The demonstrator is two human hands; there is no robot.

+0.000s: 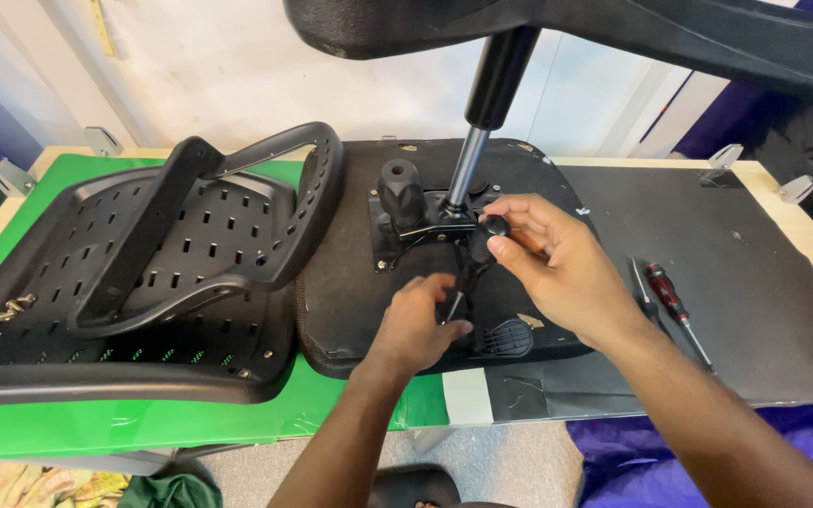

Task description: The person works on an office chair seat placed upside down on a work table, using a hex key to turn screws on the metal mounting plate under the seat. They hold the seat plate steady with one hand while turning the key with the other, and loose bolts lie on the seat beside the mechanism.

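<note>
1. Black lever (470,273) w/ round knob sits on the chair mechanism plate (416,221), centre of upturned seat (350,301).
2. Right hand (548,259) pinches the knob end, thumb + fingers curled, wrist angled in from right of plate.
3. Left hand (421,325) just below plate, fingers closed on lever's lower end.
4. Chrome gas cylinder (468,165) rises from plate.
5. Slotted hard-plastic backrest (143,273) left of plate; red-handled screwdriver (675,306) right, on dark mat (755,282).

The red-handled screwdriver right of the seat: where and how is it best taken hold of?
Probably by the red handle, from above. The screwdriver lies flat on the dark mat, handle at the far end, thin shaft pointing toward the person. The handle is the thicker part, and the right hand is nearest.
</note>
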